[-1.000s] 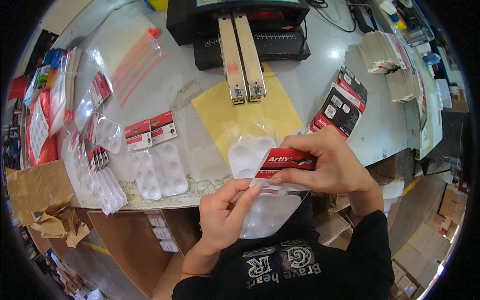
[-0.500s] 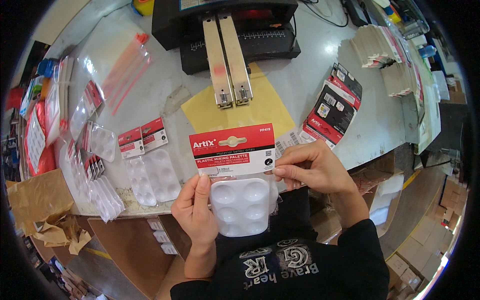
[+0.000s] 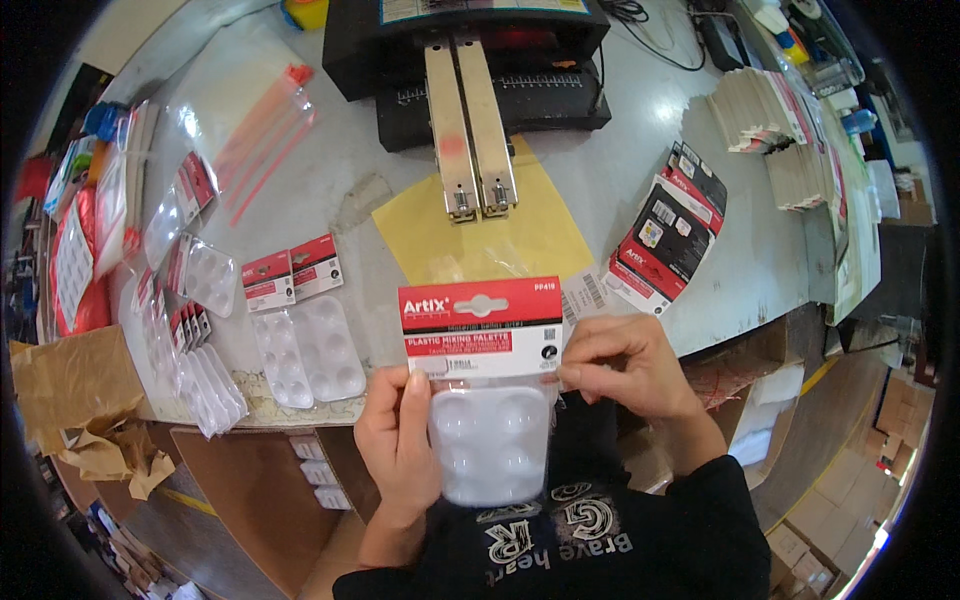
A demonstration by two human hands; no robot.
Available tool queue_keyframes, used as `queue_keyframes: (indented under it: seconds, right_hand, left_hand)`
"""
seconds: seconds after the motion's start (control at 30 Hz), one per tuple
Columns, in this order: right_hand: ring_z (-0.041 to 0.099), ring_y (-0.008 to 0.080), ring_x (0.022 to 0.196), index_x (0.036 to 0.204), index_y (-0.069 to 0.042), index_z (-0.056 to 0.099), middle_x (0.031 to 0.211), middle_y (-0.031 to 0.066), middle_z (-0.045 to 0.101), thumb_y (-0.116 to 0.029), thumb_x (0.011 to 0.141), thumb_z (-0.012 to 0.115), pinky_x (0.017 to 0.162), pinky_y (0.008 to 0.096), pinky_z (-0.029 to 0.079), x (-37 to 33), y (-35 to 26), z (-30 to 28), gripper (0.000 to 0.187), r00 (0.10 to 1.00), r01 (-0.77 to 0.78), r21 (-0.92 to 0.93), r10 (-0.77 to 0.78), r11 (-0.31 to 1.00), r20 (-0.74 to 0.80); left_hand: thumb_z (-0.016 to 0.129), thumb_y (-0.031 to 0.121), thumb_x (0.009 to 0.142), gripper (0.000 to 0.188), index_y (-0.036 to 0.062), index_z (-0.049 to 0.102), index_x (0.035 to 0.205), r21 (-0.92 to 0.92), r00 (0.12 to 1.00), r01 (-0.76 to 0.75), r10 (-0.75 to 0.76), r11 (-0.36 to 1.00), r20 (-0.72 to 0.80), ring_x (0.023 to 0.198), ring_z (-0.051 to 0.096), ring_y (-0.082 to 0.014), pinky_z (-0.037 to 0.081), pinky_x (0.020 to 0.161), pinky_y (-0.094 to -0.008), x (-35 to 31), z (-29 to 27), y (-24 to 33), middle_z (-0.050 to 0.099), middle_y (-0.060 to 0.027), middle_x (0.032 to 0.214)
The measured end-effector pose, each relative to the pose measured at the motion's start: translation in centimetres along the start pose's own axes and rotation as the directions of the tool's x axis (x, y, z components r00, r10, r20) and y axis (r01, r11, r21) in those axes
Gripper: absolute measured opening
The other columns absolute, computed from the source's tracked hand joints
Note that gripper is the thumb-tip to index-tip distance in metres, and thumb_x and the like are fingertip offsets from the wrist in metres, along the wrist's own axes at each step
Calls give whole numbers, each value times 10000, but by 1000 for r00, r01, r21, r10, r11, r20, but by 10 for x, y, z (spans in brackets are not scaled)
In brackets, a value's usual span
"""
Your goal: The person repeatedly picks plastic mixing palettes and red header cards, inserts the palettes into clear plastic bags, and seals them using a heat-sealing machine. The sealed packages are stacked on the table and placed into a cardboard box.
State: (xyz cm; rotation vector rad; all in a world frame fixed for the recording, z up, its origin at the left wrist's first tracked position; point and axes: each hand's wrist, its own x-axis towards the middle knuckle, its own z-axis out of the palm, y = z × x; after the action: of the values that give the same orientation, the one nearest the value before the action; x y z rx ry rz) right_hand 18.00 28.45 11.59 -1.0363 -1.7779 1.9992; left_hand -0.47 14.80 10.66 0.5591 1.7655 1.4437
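Note:
A white plastic paint palette with several round wells hangs in a clear bag under a red, white and black header card. My left hand pinches the card's lower left corner, with the thumb in front. At the card's lower right corner, my right hand has its thumb and fingertips closed on the edge. The card faces me upright, in front of the table's near edge. Just beyond it, a yellow sheet lies under the two metal arms of a black stapling machine.
Two bagged palettes lie left of my left hand, with several more farther left. Clear bags with red strips lie at the back left. Folded header cards spread on the right, and stacked cards stand at the far right.
Both hands have brought the card and palette a little closer to my body. The view has shifted slightly. Both hands keep their hold on the card's edges.

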Motion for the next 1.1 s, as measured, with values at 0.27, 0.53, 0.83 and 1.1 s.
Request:
queue_keyframes:
  seconds: [0.27, 0.53, 0.83, 1.1]
  right_hand:
    - [493, 81, 487, 773, 43, 683, 626, 56, 595, -119, 820, 644, 439, 215, 349, 65, 42, 8, 173, 945, -89, 351, 190, 932, -265]
    - [493, 75, 522, 816, 38, 705, 635, 36, 594, -114, 841, 628, 480, 220, 382, 75, 58, 1, 172, 924, -141, 380, 259, 914, -280]
    - [512, 69, 555, 819, 39, 678, 720, 53, 624, -124, 881, 621, 511, 211, 388, 103, 76, 1, 183, 934, 81, 393, 67, 916, -350]
    - [492, 307, 1219, 1322, -54, 489, 1320, 141, 533, -184, 702, 787, 987, 396, 378, 35, 53, -75, 700, 710, -177, -836, -520, 520, -474]
  left_hand:
    - [482, 183, 962, 247, 7, 551, 804, 66, 993, 18, -26, 998, 118, 671, 439, -67, 373, 616, -224, 87, 14, -30, 526, 4, 696]
    - [488, 174, 964, 250, 28, 525, 765, 7, 994, 92, -93, 996, 58, 630, 371, -43, 319, 565, -215, 96, 28, -49, 468, 45, 669]
    - [488, 172, 972, 271, 65, 494, 724, -228, 996, 17, 4, 974, 91, 603, 303, -26, 269, 537, -211, 122, 34, -68, 398, 70, 647]
    - [526, 228, 931, 260, -6, 632, 972, 171, 943, 115, -54, 979, -327, 799, 546, -119, 448, 751, -285, 113, -79, -32, 609, -33, 843]
